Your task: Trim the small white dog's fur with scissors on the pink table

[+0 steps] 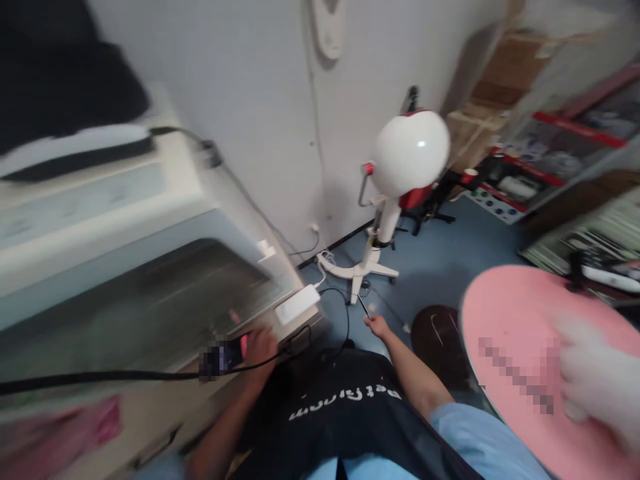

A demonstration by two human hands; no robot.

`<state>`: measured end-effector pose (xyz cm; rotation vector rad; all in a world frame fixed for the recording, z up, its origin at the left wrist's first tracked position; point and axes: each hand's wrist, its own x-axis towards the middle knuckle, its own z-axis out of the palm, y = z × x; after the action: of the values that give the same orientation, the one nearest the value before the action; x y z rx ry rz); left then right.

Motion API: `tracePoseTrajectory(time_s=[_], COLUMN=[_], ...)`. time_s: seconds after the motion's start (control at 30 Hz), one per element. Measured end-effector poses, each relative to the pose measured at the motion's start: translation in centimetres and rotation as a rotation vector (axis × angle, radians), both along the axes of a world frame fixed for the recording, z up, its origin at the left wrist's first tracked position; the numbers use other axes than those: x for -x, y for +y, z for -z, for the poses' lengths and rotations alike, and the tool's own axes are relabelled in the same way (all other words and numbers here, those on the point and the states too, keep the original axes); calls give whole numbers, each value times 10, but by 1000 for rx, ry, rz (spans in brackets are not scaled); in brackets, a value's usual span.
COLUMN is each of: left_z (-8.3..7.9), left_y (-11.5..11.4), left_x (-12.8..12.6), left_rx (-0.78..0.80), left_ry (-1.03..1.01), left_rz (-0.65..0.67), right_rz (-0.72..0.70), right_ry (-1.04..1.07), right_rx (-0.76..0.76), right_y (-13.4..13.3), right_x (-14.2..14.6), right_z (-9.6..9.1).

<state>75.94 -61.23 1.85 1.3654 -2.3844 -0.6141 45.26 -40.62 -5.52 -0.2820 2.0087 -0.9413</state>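
Note:
My left hand (259, 350) is closed around a dark phone (226, 354) with a reddish edge, held against the front of a large white machine (125, 267). A black cable (100, 379) runs across just below that hand. My right hand (377, 325) is stretched down toward the blue floor, pinched on a thin dark stick-like tool (363, 306). I wear a black apron with white lettering (345, 407) over light blue sleeves.
A white power adapter (297, 304) lies on the machine's corner. A white globe-headed device on a wheeled stand (400, 173) stands by the wall. A pink round surface (525, 373) sits at the right, with a dark stool (440, 337) beside it. Shelves and cardboard boxes (505, 73) fill the far right.

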Motion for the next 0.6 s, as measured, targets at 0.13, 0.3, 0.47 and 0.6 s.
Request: tracePoseTrajectory(time_s=[0.13, 0.3, 0.47, 0.6], left_z=[34, 13, -29, -28], left_y=[18, 58, 154, 231], left_x=[-33, 88, 214, 271], left_rx=[-420, -696, -741, -733], left_ry=[-108, -110, -3, 190], left_rz=[-112, 576, 891, 1013], right_rz=[209, 406, 422, 415], right_ry=[135, 267, 364, 408], right_rx=[-207, -343, -400, -459], right_y=[137, 249, 322, 373], right_x=[-2, -24, 10, 67], right_z=[0, -19, -42, -51])
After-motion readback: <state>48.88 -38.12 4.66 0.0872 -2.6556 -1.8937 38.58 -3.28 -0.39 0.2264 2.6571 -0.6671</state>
